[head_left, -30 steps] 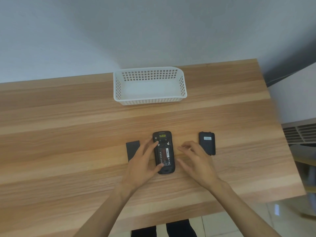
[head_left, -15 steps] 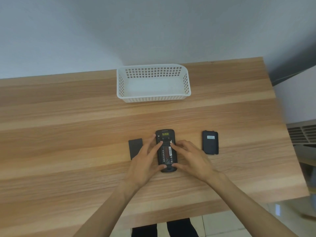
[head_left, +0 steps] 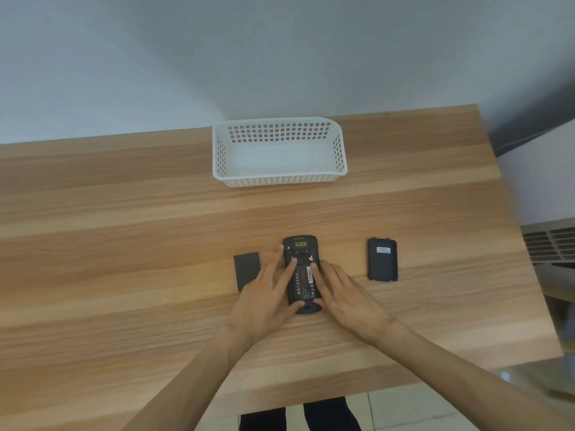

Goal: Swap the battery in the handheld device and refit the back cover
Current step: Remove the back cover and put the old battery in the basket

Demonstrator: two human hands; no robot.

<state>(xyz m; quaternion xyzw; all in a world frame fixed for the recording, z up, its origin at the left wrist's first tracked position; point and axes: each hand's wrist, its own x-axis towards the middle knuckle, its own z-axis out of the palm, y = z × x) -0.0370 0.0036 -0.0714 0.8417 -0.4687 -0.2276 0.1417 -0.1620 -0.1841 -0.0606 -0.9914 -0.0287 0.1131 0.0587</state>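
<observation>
Both hands press flat, fingers spread, on the handheld device lying face down near the table's front edge: left hand, right hand. Its labelled battery looks rigid; press evenly. The light, stiff back cover lies right; grip its long edges. A dark slab, probably the other battery, lies left.

Showing two bare hands, the left hand and the right hand, each with slim, straight fingers carrying nothing on them. Running back from the fingers into bare wrists, then into a long uncovered left forearm and a long uncovered right forearm, sleeveless as far as the lower edge of the view. Wearing dark trousers, appearing well behind the fingers on the wearer's side as two dark legs with a narrow pale gap between them. Fabric detail being too small and dim to tell.
</observation>
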